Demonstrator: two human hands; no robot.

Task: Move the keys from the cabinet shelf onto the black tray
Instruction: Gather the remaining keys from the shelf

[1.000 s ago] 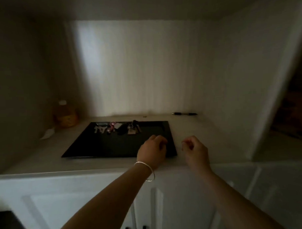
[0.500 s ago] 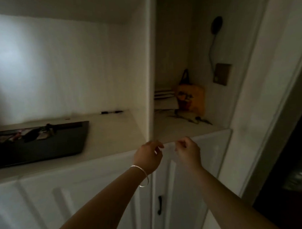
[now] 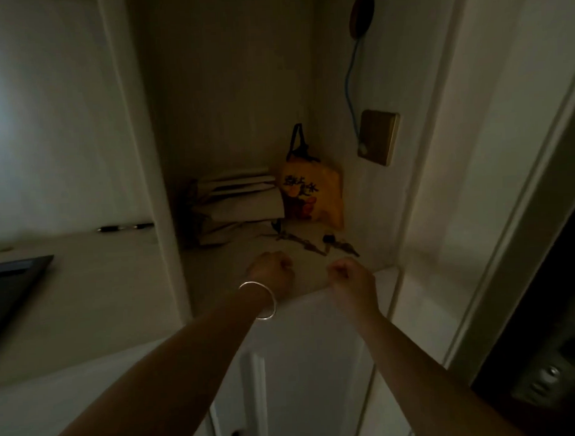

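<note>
Keys (image 3: 316, 244): on cabinet shelf (image 3: 216, 269), just beyond both hands.
L hand (image 3: 271, 275): curled loose, holding nothing.
R hand (image 3: 352, 279): same, empty.
Tray (image 3: 17, 276): far left, well apart.

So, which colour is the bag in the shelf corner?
The bag is yellow with dark handles, seen in the head view.

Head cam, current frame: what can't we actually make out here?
- Keys: dim and small in the head view; number and how they are linked unreadable.
- Black tray: cut off by the left edge; contents out of sight.
- Left hand and right hand: loosely curled, seen from behind; palms hidden.
- Stacked papers: in shadow, no detail.
</note>
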